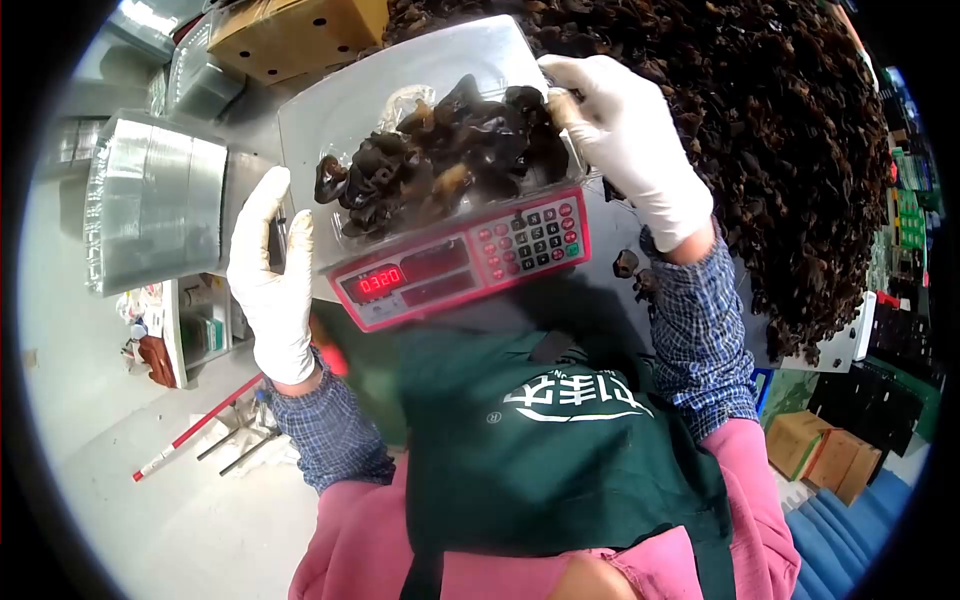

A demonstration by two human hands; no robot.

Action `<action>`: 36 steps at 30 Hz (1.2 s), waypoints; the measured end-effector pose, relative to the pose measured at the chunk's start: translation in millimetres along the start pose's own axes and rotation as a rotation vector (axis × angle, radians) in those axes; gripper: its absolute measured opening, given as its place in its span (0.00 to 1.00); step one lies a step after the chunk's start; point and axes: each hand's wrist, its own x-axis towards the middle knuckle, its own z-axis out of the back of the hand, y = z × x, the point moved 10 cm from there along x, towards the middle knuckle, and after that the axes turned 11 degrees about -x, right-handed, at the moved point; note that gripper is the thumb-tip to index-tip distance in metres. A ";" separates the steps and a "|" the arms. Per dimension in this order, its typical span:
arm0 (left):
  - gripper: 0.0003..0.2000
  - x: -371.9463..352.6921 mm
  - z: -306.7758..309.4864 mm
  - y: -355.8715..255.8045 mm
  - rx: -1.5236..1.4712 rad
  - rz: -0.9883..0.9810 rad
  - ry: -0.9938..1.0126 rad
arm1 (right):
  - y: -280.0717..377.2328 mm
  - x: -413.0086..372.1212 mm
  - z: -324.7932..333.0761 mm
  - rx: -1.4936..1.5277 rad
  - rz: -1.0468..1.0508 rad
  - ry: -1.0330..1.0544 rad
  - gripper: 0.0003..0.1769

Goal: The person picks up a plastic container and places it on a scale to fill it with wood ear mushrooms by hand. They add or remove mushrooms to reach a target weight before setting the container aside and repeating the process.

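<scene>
A clear plastic tray (335, 222) of dark, wet wood ear mushrooms (455, 150) rests on a digital scale (470, 285) with a red frame. Its lit red display (380, 281) reads 0.320. My right hand (635, 140), in a white glove, is at the tray's upper right edge, thumb and forefinger apart; whether they touch the tray I cannot make out. To the left of the scale is my left hand (268, 285), also gloved, with thumb and fingers spread and nothing between them.
A large heap of wood ear mushrooms (770, 150) covers the table at the right. Stacked clear trays (160, 200) stand at the left, below a cardboard box (295, 40) at the back. A few loose mushroom pieces (626, 264) lie right of the scale.
</scene>
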 end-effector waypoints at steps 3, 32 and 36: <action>0.21 -4.6 6.5 8.2 -0.032 0.052 -0.026 | -28.6 -12.4 17.7 0.144 -0.087 -0.105 0.13; 0.17 5.4 23.8 71.3 0.199 0.110 -0.074 | -5.8 -3.7 -46.9 -0.098 -0.028 0.101 0.19; 0.16 -31.4 49.9 144.9 0.328 0.223 -0.113 | -4.8 -11.4 -37.9 -0.041 -0.066 0.085 0.17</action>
